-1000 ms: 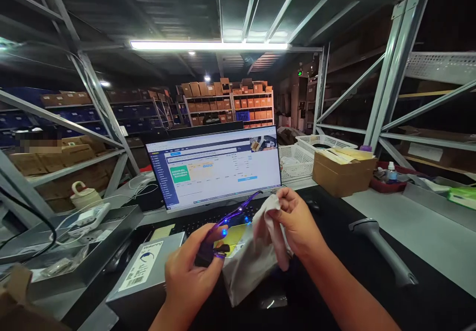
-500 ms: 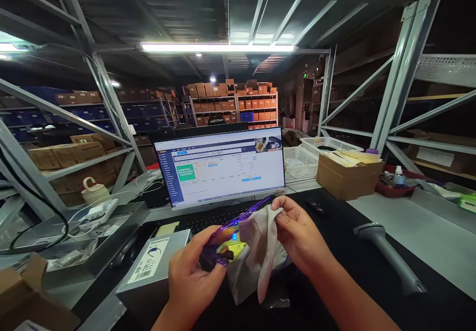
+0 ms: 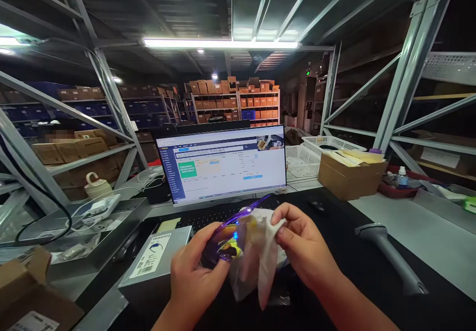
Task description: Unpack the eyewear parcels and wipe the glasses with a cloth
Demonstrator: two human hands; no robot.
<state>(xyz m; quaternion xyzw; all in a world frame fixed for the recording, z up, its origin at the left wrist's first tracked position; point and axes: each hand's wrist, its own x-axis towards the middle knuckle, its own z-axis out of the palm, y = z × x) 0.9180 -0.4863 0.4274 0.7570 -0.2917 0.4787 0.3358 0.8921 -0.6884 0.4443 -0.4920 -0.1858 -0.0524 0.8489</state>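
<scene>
In my left hand (image 3: 199, 264) is a pair of purple-framed glasses (image 3: 240, 216), gripped at the near side with thumb and fingers. Blue glints and a yellow patch show through the lens. My right hand (image 3: 307, 239) pinches a pale grey cleaning cloth (image 3: 265, 259) by its upper edge. The cloth hangs down over part of the glasses and hides their right side. Left of my left hand sits a grey box (image 3: 159, 251) with a white label picturing glasses. A clear plastic piece (image 3: 280, 296) lies on the black mat below the cloth.
Behind my hands stand a keyboard (image 3: 208, 217) and a lit monitor (image 3: 226, 167). To the right lie a barcode scanner (image 3: 392, 256) and a mouse (image 3: 317, 205), with a cardboard box (image 3: 349, 177) behind. An open carton (image 3: 33, 296) and a grey tray (image 3: 92, 256) are at left.
The cloth has shifted and blurs with motion across the glasses, its hanging folds narrower. Both hands keep their grip. The view has moved slightly.
</scene>
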